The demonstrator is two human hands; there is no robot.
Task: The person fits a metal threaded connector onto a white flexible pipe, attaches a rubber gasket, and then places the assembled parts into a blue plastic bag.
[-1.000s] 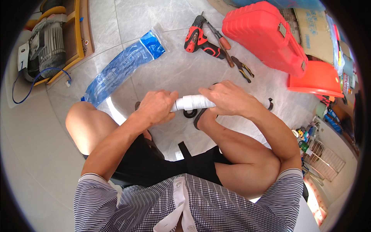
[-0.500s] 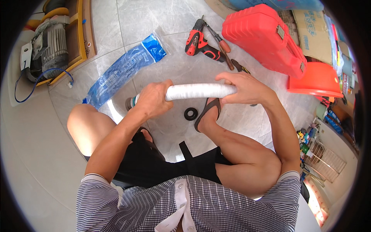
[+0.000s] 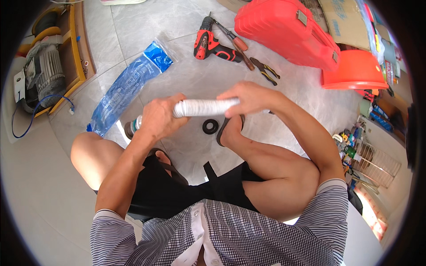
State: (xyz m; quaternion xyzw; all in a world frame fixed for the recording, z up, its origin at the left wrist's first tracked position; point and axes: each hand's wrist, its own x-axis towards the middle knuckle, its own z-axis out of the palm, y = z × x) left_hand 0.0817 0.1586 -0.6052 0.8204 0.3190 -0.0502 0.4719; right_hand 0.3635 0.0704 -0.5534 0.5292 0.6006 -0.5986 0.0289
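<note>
A white corrugated drain hose (image 3: pixel 204 107) is held level in front of me, above the floor. My left hand (image 3: pixel 162 116) is closed around its left part. Beyond that fist, a greenish-white fitting with a dark end (image 3: pixel 129 128) sticks out at the lower left. At the hose's other end my right hand (image 3: pixel 253 101) is closed, its fingers over the tip and slightly blurred; they hide the end itself. Below the hose, a black rubber ring (image 3: pixel 210 127) lies on the tiles beside my sandalled foot.
A blue printed plastic bag (image 3: pixel 126 86) lies at left. Farther off are a red and black cordless drill (image 3: pixel 208 46), a screwdriver (image 3: pixel 238 42), pliers (image 3: pixel 265 71) and a red tool case (image 3: pixel 284 33). A red basin (image 3: pixel 355 71) stands right, a motor (image 3: pixel 49 71) far left.
My right hand has moved left toward my left hand, and the stretch of hose between them is shorter. The view has shifted a little, so the pliers show more fully.
</note>
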